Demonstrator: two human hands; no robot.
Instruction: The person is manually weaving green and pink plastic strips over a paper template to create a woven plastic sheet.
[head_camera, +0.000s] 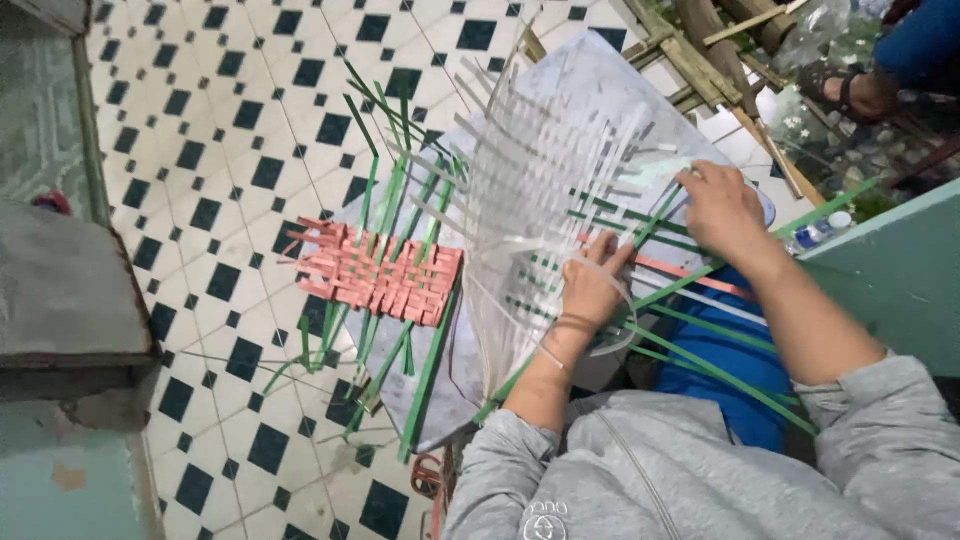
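A half-woven mat of white plastic strips with green strips running through it lies on a grey board across my lap. My left hand presses on the weave's near edge, fingers curled over white and green strips. My right hand rests on the right side of the weave, fingertips pinching a green strip. A long loose green strip trails toward my knee. A smaller pink woven panel with green strips sticking out lies to the left on the board.
The floor is white tile with dark diamond insets. A grey stone step stands at left. Bamboo sticks and another person's sandalled foot are at top right. A teal surface borders my right arm.
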